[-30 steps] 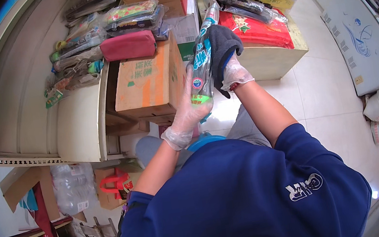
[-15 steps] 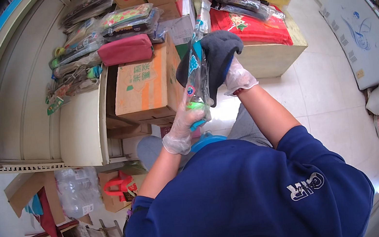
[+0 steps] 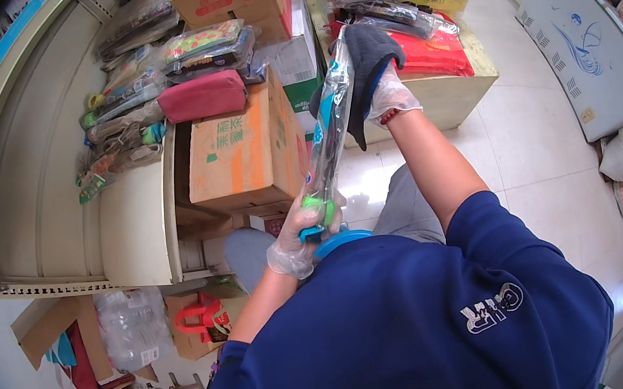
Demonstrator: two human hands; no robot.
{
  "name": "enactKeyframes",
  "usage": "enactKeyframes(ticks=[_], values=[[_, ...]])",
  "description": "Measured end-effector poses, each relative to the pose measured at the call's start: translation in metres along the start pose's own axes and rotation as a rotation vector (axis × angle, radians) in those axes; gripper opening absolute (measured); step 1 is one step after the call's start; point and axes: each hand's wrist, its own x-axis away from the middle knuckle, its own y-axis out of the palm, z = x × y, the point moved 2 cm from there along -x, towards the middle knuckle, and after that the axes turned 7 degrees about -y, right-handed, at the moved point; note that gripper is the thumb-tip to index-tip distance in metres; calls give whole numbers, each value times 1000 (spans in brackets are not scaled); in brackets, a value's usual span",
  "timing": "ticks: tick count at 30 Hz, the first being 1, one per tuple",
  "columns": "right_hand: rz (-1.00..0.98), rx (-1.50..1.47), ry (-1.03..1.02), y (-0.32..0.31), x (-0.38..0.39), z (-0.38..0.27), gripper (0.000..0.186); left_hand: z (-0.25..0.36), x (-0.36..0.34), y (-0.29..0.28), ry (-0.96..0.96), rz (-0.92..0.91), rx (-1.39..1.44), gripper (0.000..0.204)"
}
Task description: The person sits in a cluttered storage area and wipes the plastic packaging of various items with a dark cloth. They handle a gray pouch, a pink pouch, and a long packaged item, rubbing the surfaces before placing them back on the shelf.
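Observation:
My left hand, in a clear disposable glove, is closed around the lower end of a long, slim plastic-wrapped package. Bright green and blue parts show at that end; what kind of item is inside I cannot make out. The package slants up and away from me. Behind its upper part, my gloved right hand grips a dark grey cloth, which lies against the package and hangs down below it. The cloth covers most of the right fingers.
Left of me are a metal shelf with several wrapped packages, a maroon pouch and a cardboard box. Ahead, a pale cabinet bears a red packaged cloth and stacked packs. A white chest freezer stands at the right.
Both hands have shifted: the right one with the cloth moved slightly up and away, the left one slightly down and left. The package now leans more to the right.

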Motion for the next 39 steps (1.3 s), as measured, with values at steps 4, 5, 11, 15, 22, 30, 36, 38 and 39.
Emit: enactKeyframes(ticks=[4, 5, 11, 15, 22, 30, 36, 38, 39], values=[[443, -365, -195, -27, 1, 3, 30, -6, 6, -6, 46, -35, 146, 80], [595, -549, -305, -32, 2, 4, 32, -6, 5, -7, 61, -44, 169, 77], [706, -675, -322, 14, 5, 25, 26, -6, 6, -9, -33, -104, 141, 62], [396, -827, -328, -6, -9, 28, 26, -7, 11, -6, -60, -112, 142, 63], [-39, -859, -283, -1, -21, 49, 32, 1, 22, -1, -59, -56, 273, 81], [103, -614, -235, 15, -12, 44, 30, 23, 19, -2, -33, 53, -181, 104], [-121, 313, -166, -7, -33, 1, 21, 25, 24, -7, -52, 107, -207, 106], [-295, 468, -71, -17, -34, -3, 15, 26, 21, -4, -51, 90, -239, 102], [-282, 432, -137, 15, -36, 14, 19, 25, 18, -3, -51, 79, -254, 100]])
